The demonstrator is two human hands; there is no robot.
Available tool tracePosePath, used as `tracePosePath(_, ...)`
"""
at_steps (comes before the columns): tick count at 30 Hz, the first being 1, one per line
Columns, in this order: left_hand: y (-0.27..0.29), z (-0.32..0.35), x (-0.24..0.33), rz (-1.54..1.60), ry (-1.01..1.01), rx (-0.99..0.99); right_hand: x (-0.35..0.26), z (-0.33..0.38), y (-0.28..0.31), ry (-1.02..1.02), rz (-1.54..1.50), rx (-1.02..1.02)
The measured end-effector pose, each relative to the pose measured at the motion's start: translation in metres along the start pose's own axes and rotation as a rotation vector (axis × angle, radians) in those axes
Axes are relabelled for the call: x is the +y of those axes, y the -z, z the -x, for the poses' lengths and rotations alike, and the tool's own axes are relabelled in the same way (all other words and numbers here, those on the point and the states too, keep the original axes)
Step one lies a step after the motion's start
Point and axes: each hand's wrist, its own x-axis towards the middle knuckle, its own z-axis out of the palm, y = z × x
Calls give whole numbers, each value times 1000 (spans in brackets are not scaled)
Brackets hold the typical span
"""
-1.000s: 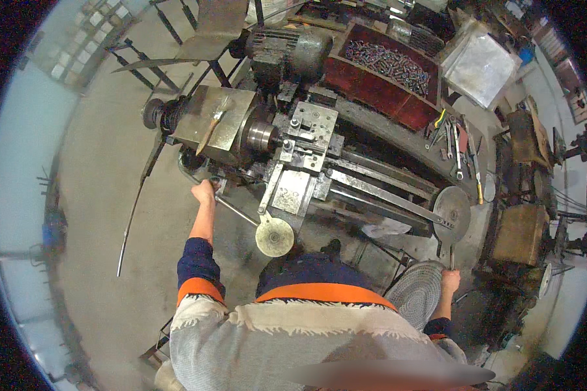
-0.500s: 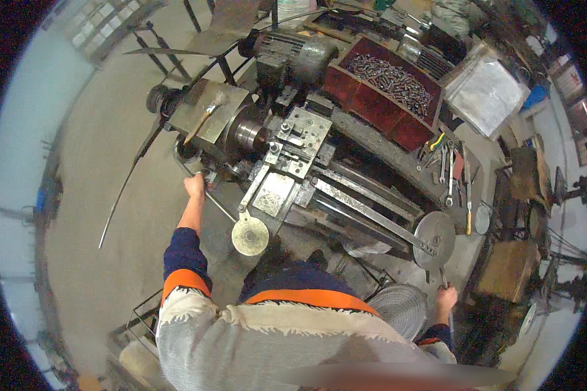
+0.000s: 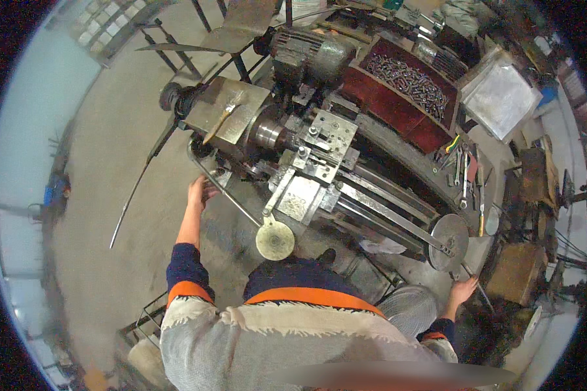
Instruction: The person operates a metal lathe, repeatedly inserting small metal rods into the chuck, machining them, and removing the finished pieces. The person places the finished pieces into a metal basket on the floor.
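I stand at an old metal lathe point(image 3: 319, 163). My left hand point(image 3: 199, 192) reaches out to the front of the headstock point(image 3: 231, 117), against the lower casing beside a long thin rod point(image 3: 231, 195); its grip is hidden from here. My right hand point(image 3: 463, 290) sits just under the round handwheel point(image 3: 450, 241) at the tailstock end, fingers apart, next to a thin bar point(image 3: 481, 296). A second round wheel point(image 3: 275, 240) on the carriage hangs in front of my chest. A brush point(image 3: 223, 117) lies on top of the headstock.
Behind the lathe sits a red tray point(image 3: 398, 107) holding several small metal parts, beside a grey motor point(image 3: 313, 55). Spanners and hand tools point(image 3: 463, 169) lie on the right end. A long bent strip point(image 3: 137, 189) rests on the concrete floor at left. Cluttered benches stand at right.
The view has shifted and the lathe sits lower and larger in the picture. Both hands stay at the same places on the machine.
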Motion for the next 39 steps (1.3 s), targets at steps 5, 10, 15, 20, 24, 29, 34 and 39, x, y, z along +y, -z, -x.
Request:
tracePosePath(5, 86, -92, -51, -920, -292, 205, -37, 91, 16, -279, -156, -353)
tracePosePath(10, 59, -143, -49, -1757, -261, -85, -103, 147, 79, -349, -63, -689)
tracePosePath(15, 35, -145, -95, -1397, -495, 38, -165, 144, 123, -367, -135, -600)
tracePosePath(20, 39, -169, -143, -1336, -377, 41, -186, 129, 119, -192, -367, -544)
tracePosePath(24, 50, -153, -82, -1628, -324, -213, -204, 96, 125, -19, -322, -387)
tracePosePath(29, 77, -165, -103, -1527, -312, -119, -365, -7, 199, 361, -586, -193)
tracePosePath(34, 89, -117, -9, -1313, -442, -149, -532, -22, 246, 978, -774, -60)
tracePosePath(39, 153, -20, 128, -1107, -917, 503, -619, -12, 247, 1191, -361, -150)
